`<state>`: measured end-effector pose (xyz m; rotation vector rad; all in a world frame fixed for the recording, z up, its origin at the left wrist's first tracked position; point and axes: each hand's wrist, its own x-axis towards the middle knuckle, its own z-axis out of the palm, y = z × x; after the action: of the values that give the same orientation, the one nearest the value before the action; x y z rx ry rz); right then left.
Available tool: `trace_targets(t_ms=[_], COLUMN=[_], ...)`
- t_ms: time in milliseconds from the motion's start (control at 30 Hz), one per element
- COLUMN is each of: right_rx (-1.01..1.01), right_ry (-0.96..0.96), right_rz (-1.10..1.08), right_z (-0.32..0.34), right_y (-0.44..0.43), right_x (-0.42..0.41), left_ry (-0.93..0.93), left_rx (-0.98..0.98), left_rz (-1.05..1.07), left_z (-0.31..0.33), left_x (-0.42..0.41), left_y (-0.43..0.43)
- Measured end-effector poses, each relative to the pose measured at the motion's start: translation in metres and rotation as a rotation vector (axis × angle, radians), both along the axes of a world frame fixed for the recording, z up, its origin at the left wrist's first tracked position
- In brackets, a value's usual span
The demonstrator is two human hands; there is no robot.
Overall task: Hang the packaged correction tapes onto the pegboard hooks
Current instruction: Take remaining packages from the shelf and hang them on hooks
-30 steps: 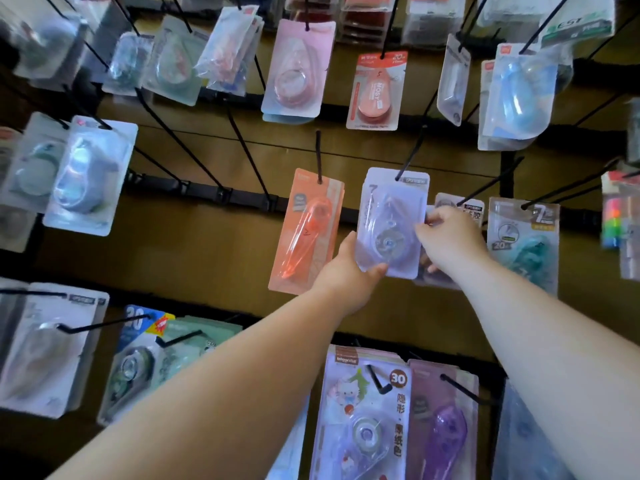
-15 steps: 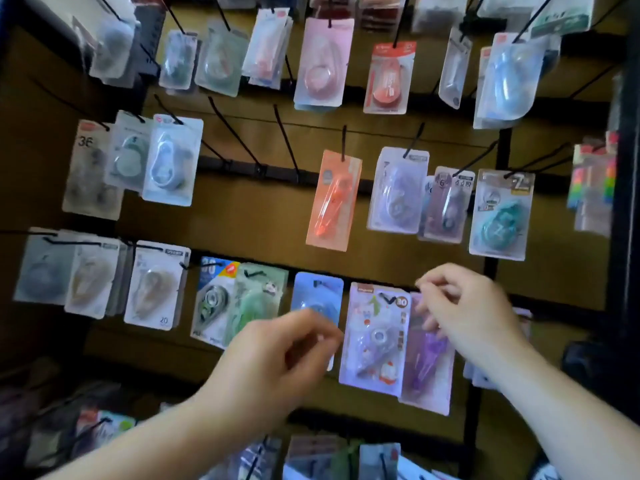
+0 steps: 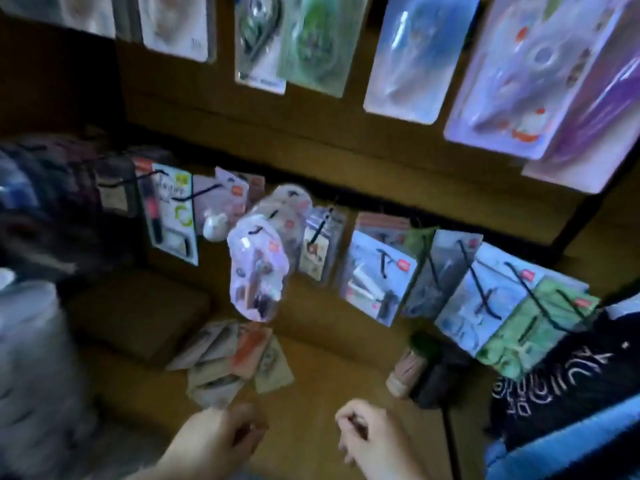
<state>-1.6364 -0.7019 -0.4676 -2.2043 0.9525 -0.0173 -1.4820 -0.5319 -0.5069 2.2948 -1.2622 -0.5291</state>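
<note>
The view is blurred and tilted down. A loose pile of packaged correction tapes (image 3: pixel 231 362) lies on the brown surface below the pegboard. My left hand (image 3: pixel 216 441) hovers just under the pile with fingers loosely curled and nothing in it. My right hand (image 3: pixel 372 441) is to its right, fingers also curled, holding nothing. Hung correction tape packs show along the top edge, among them a blue pack (image 3: pixel 412 53) and a purple pack (image 3: pixel 526 71).
A lower row of black hooks carries other packaged goods: a pink bag (image 3: pixel 258 268), a grey pack (image 3: pixel 375 277), a green pack (image 3: pixel 533 327). A brown box (image 3: pixel 138 315) sits at left, a pale plastic bulk (image 3: pixel 31 368) far left, dark printed cloth (image 3: pixel 561 379) at right.
Both hands let go of the hung lilac pack and dropped away from the pegboard. The view swung down from the upper rows to the lowest hooks and the loose pile.
</note>
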Motion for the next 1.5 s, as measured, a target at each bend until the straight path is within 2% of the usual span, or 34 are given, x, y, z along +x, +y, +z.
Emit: trace_targets(t_ms=[67,167,300,400,533,633,700,767,833,933,1067,1167,1367,1500], right_rx=[0.007,-0.029,-0.01,0.023,0.201,0.336,0.376,0.386,0.381,0.402,0.473,0.497,0.495,0.535], right_ry=[0.015,0.114,0.182,0.226,0.232,0.187,0.159,0.116,0.099,0.114,0.15,0.176,0.173,0.14], right_rz=[-0.003,0.038,0.007,-0.005,-0.092,-0.182,-0.265,-0.328,-0.346,-0.331,-0.352,-0.329,-0.362,-0.382], right_z=[-0.034,-0.066,-0.093,-0.117,-0.158,-0.183,-0.193,-0.2,-0.204,-0.209,-0.224,-0.234,-0.246,-0.246], right_y=[-0.013,-0.022,-0.04,-0.048,-0.055,-0.053,-0.05,-0.05,-0.053,-0.063,-0.082,-0.086,-0.082,-0.079], right_x=[0.013,0.032,0.061,0.082,0.12,0.152,0.173,0.193,0.212,0.235,0.259,0.269,0.281,0.284], left_ry=[0.055,0.017,-0.022,0.017,0.108,0.166,0.224,0.194,0.096,0.088,0.031,0.106,0.227,0.243], left_rx=[0.06,0.154,0.225,0.297,0.26,0.15,0.076,0.068,0.204,0.348,0.21,0.109,0.165,0.182], left_rz=[0.013,0.075,0.197,0.315,0.484,0.543,0.544,0.506,0.406,0.305,0.413,0.562,0.507,0.494], left_z=[-0.007,-0.029,-0.075,-0.104,-0.131,-0.152,-0.166,-0.183,-0.197,-0.216,-0.222,-0.223,-0.236,-0.233], left_x=[0.006,0.024,0.052,0.07,0.093,0.118,0.138,0.154,0.162,0.161,0.163,0.179,0.195,0.193], left_y=[-0.027,-0.053,-0.065,-0.067,-0.072,-0.075,-0.074,-0.072,-0.071,-0.069,-0.065,-0.061,-0.054,-0.059])
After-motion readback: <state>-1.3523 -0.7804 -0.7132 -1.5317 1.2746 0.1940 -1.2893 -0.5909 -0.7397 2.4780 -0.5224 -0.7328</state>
